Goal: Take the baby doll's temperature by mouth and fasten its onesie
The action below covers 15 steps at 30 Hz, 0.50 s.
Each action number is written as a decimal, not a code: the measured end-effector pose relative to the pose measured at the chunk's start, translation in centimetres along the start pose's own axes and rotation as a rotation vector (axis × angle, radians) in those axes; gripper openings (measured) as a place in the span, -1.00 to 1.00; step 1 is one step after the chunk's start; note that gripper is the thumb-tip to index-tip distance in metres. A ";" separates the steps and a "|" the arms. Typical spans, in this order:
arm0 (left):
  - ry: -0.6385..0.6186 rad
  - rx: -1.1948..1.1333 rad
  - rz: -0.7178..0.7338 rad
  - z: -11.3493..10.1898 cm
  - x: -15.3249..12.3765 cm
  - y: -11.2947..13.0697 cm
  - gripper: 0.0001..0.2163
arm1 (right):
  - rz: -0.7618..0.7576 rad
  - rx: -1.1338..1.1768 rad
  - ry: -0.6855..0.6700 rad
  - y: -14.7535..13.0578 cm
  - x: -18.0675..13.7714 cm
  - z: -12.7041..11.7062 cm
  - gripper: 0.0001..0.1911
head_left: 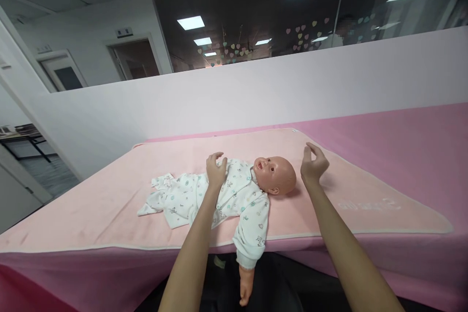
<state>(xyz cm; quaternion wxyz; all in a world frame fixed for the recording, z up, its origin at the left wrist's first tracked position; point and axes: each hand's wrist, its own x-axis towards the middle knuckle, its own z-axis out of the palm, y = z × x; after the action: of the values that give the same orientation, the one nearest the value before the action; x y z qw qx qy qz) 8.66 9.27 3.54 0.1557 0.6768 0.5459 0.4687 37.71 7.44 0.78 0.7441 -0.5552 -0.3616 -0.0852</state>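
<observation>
A baby doll (276, 175) lies on its back on a peach towel (109, 190), its head to the right and its legs to the left. It wears white printed baby clothes (237, 195). One doll arm (246, 282) hangs over the near edge of the table. Over the doll's torso is my left hand (216, 169), fingers loosely curved and apart from the thumb; whether it touches the clothes I cannot tell. My right hand (315, 162) is raised just right of the doll's head, curved with a gap between thumb and fingers. Neither hand holds anything visible.
A pink cloth (409, 141) covers the table under the towel. Behind it rises a white low wall (234, 97) with a window (256, 19) above. A person (338, 34) shows dimly in the glass. At far left is a dark desk (25, 139).
</observation>
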 end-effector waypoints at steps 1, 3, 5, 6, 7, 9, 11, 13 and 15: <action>-0.011 -0.152 0.013 -0.3 -0.5 0.2 -0.64 | -0.036 -0.020 0.080 0.0 0.1 -0.1 -0.63; -0.094 -0.388 0.034 -1.0 -1.5 0.7 -0.61 | -0.082 -0.051 0.145 -0.1 0.1 -0.2 -0.65; -0.268 -0.419 0.066 -1.5 -2.7 1.4 -0.62 | -0.114 -0.070 0.154 -0.5 0.0 -0.3 -0.68; -0.368 -0.407 0.089 -1.6 -3.2 1.8 -0.66 | -0.121 -0.074 0.157 -0.6 0.0 -0.3 -0.69; -0.472 -0.375 0.119 -1.6 -3.7 2.3 -0.70 | -0.123 -0.073 0.161 -0.8 -0.1 -0.3 -0.70; -0.572 -0.294 0.156 -1.3 -4.4 3.0 -0.73 | -0.116 -0.065 0.178 -1.0 -0.2 -0.3 -0.72; -0.531 -0.322 0.094 -0.9 -4.6 3.4 -0.77 | -0.110 -0.049 0.198 -1.3 -0.3 -0.4 -0.74; -0.405 -0.519 -0.077 -0.8 -4.2 3.2 -0.81 | -0.119 -0.025 0.223 -2.0 -0.3 -0.7 -0.75; -0.262 -0.729 -0.238 -1.1 -3.4 2.4 -0.82 | -0.153 0.011 0.240 -3.5 -0.5 -1.3 -0.76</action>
<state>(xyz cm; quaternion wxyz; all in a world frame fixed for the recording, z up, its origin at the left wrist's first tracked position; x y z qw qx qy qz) 9.35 5.11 4.24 0.5066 0.5634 0.3941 0.5202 36.07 4.91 2.94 0.7765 -0.5075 -0.3118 -0.2055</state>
